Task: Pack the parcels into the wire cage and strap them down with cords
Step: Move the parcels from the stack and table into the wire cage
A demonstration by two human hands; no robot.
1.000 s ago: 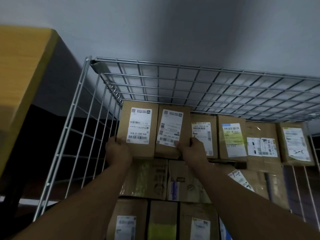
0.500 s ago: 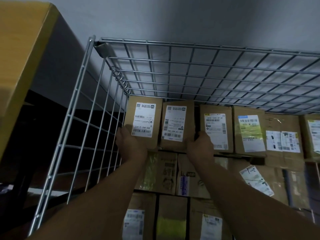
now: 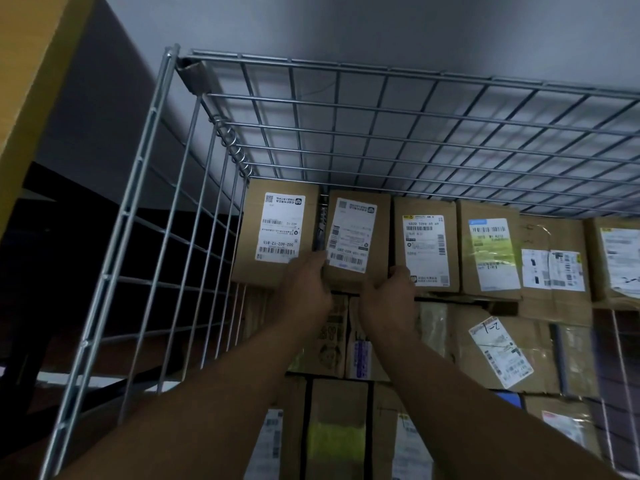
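At the far left a yellow board (image 3: 31, 81) leans into view, with dark space below it. Just beside it rises the wire cage (image 3: 136, 174), its side panel of upright bars meeting the mesh roof (image 3: 381, 110) at a corner bound by a wire spiral (image 3: 235, 150). A grey wall (image 3: 346, 26) shows behind the mesh.

Inside, the top row of cardboard parcels stands directly under the roof. The leftmost parcel (image 3: 277, 233) sits against the side bars, its white label facing me upside down. A dark gap separates it from the second parcel (image 3: 356, 237), which is tilted slightly and is the one I am holding. My left hand (image 3: 308, 289) grasps its lower left edge, fingertips reaching into that gap. My right hand (image 3: 389, 296) grips its lower right edge, fingers curled in where it meets the third parcel (image 3: 424, 247).

Further right stand a parcel with a yellow-green label (image 3: 488, 254), a box with two small labels (image 3: 550, 268), and another parcel cut off at the frame edge (image 3: 616, 258).

Below this row lie more boxes, among them one with a slanted, handwritten label (image 3: 498, 351), and near the bottom a box with a yellow patch (image 3: 337, 441) between my forearms.
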